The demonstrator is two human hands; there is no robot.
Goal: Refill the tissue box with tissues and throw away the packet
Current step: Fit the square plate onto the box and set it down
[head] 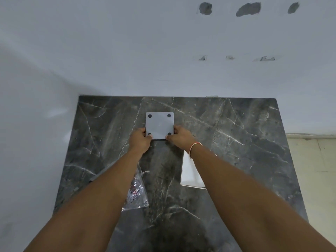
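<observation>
At frame centre, the tissue box [159, 125] sits underside up, four dark pads showing. The left hand [140, 140] and right hand [180, 136] grip its lower corners. Forearms partly hide the clear packet [135, 191] lower left and a white panel [190, 171] lower right. Dark marble counter [236, 142], white wall [127, 51].

left grip [140, 140], right grip [179, 136] — both curled, arms outstretched

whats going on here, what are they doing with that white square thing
A person grips a white tissue box, upside down with four dark feet showing, left hand and right hand on its sides, on a dark marble counter. A crumpled clear packet and a white rectangular piece lie nearer.
</observation>
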